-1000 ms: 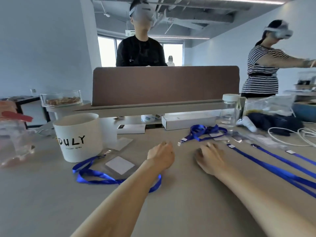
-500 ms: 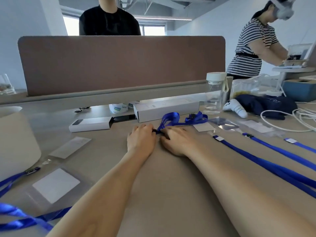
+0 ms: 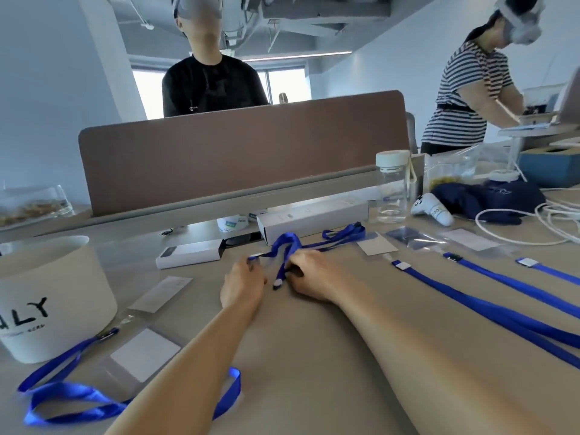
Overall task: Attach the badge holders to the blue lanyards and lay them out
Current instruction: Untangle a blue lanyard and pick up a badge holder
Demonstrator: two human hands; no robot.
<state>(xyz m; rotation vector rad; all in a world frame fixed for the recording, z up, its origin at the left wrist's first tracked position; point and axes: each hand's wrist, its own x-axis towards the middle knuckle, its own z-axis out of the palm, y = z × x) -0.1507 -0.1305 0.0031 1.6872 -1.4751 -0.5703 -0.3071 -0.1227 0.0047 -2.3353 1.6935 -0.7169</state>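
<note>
Pinching the blue lanyard between left hand and right hand, both curled tight on it, loop raised off the counter, likely untangling before clipping.

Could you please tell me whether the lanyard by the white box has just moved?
Yes: the left hand and right hand drew the lanyard away from the white box, toward the camera.

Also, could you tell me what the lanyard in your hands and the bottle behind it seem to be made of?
The lanyard looks like flat fabric ribbon, slightly shiny: it folds limply. The bottle seems clear plastic or glass, being transparent, with a white cap.
</note>
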